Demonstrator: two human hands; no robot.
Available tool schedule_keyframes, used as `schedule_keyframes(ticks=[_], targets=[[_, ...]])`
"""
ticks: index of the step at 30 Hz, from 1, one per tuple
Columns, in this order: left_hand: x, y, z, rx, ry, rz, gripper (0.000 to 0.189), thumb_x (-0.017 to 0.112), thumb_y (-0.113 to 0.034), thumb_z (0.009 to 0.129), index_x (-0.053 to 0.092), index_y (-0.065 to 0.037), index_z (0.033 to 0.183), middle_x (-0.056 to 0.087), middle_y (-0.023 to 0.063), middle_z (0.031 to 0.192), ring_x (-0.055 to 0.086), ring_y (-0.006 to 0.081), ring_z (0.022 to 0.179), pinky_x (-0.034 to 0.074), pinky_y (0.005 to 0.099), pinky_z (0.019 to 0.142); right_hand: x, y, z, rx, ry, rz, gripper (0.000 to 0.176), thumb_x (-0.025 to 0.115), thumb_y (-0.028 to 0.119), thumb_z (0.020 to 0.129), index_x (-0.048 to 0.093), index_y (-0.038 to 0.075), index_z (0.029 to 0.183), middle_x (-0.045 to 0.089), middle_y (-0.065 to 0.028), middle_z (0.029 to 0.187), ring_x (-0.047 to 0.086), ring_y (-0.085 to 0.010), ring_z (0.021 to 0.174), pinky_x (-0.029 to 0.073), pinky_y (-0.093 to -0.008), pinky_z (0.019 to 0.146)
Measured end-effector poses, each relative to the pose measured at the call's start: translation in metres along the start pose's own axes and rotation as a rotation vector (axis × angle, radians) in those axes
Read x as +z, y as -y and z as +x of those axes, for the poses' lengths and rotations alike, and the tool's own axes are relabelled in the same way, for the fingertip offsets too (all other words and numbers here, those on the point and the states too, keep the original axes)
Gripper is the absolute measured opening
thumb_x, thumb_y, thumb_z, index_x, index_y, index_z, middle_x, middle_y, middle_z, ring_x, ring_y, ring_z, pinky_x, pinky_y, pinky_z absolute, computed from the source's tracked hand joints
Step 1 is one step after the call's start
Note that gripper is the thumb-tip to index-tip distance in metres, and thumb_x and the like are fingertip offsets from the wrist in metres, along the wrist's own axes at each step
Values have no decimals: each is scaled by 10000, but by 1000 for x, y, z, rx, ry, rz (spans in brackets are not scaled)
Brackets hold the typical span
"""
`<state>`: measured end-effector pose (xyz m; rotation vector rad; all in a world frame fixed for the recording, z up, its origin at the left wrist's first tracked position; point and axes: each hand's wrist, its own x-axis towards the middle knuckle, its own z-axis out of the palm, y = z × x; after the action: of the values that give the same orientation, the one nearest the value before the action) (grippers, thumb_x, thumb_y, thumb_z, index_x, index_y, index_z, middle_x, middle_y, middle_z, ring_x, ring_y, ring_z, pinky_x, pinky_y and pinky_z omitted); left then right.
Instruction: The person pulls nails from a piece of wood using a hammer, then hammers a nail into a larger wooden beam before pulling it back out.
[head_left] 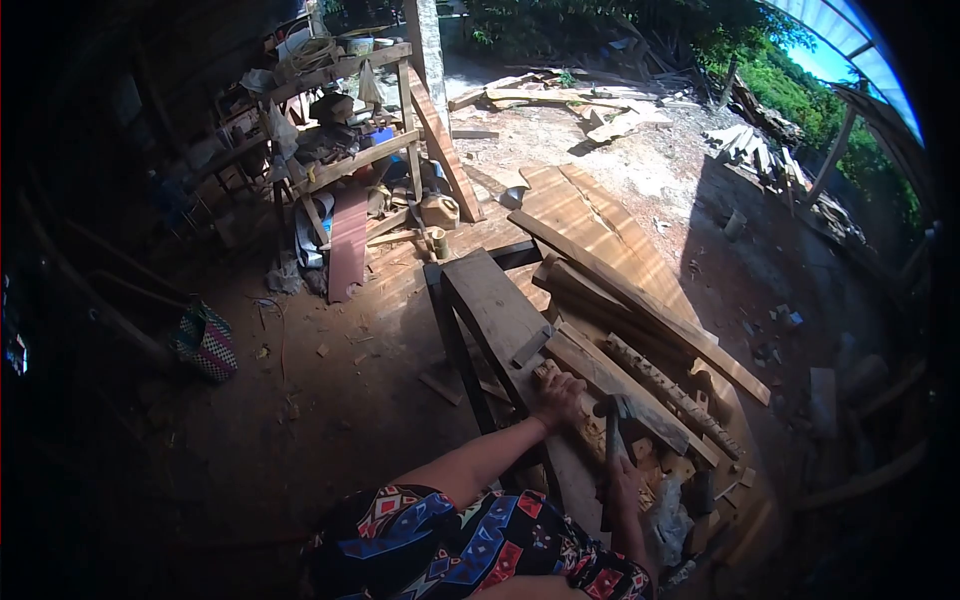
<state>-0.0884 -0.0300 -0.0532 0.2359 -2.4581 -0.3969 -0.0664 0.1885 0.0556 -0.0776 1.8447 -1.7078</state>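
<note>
My left hand [560, 402] is closed around a small piece of wood [545, 371] on the bench plank [492, 290]; the fingers hide most of that piece. My right hand [623, 487] grips the handle of a hammer [612, 432], its dark head up near my left hand and beside the wood. The exact shape of the head is hard to make out. Just beyond my left hand, a flat grey rectangular piece [531, 346] lies across the plank. Wood chips and offcuts [650, 465] lie to the right of the hammer.
Long boards [640, 300] and a rough, bark-like stick [670, 390] lie along the bench's right side. A wide wooden slab [590, 215] is beyond them. A cluttered shelf [360, 160] stands at the back left, and a woven basket [206, 343] sits on the floor.
</note>
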Motion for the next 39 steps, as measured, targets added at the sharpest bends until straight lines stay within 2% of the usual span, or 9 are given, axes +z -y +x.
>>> schedule_keyframes(ticks=[2, 4, 7, 9, 14, 16, 21, 33, 39], targets=[[-1, 0, 0, -3, 3, -9, 220, 501, -201, 805, 490, -133, 1014, 568, 64, 900, 513, 237, 1040, 256, 454, 1031, 3, 1, 1, 171, -49, -51, 315, 486, 331, 941, 484, 79, 752, 474, -8, 546, 432, -89, 386, 340, -234, 351], [-1, 1, -1, -6, 12, -17, 236, 502, -184, 808, 476, -131, 1036, 574, 66, 900, 516, 241, 1048, 258, 452, 1033, 0, 6, 0, 201, -30, 18, 306, 489, 325, 940, 494, 74, 766, 477, -8, 547, 434, -86, 390, 342, -234, 354], [-1, 1, 2, 2, -36, -5, 240, 534, -189, 786, 502, -124, 1015, 557, 69, 917, 530, 237, 991, 294, 423, 1006, -1, 12, -1, 30, -56, 7, 366, 513, 402, 930, 519, 70, 778, 450, -10, 537, 409, -110, 365, 306, -241, 340], [-7, -2, 1, 12, -63, -9, 266, 532, -177, 797, 489, -120, 1053, 560, 74, 923, 542, 246, 976, 296, 429, 1003, 4, 21, -6, 1, -51, 25, 297, 479, 309, 947, 515, 60, 790, 474, -13, 544, 433, -93, 387, 337, -238, 355], [2, 2, -3, -8, -44, -71, 269, 520, -148, 817, 475, -121, 1080, 557, 90, 925, 539, 262, 991, 292, 433, 994, 1, 0, 5, 176, -42, -112, 291, 476, 306, 950, 503, 66, 788, 475, -18, 542, 427, -98, 376, 331, -241, 346], [2, 3, 1, -35, -15, -93, 268, 516, -140, 821, 470, -122, 1085, 557, 94, 927, 535, 267, 1003, 288, 435, 993, 1, 0, 4, 170, -41, 42, 299, 482, 324, 950, 493, 77, 781, 474, -20, 536, 427, -100, 371, 327, -241, 343], [-10, -1, 1, -25, -7, -171, 255, 508, -126, 826, 465, -121, 1077, 563, 92, 935, 535, 277, 991, 280, 434, 987, -7, 9, -21, -66, -28, 8, 328, 506, 335, 947, 515, 71, 752, 460, 1, 522, 399, -74, 375, 318, -234, 345], [-10, 1, 2, -21, -14, -224, 233, 494, -98, 822, 470, -111, 1054, 557, 77, 911, 538, 271, 964, 300, 423, 968, -11, -27, -68, 140, -37, -121, 354, 554, 328, 906, 598, -9, 810, 520, -37, 533, 481, -104, 408, 358, -249, 385], [-13, -1, 2, -13, -13, -165, 231, 498, -107, 808, 481, -112, 1039, 551, 77, 898, 538, 271, 963, 301, 419, 973, -13, -28, -69, 118, -47, -176, 350, 562, 318, 906, 600, -14, 800, 522, -34, 534, 488, -105, 417, 359, -250, 393]])
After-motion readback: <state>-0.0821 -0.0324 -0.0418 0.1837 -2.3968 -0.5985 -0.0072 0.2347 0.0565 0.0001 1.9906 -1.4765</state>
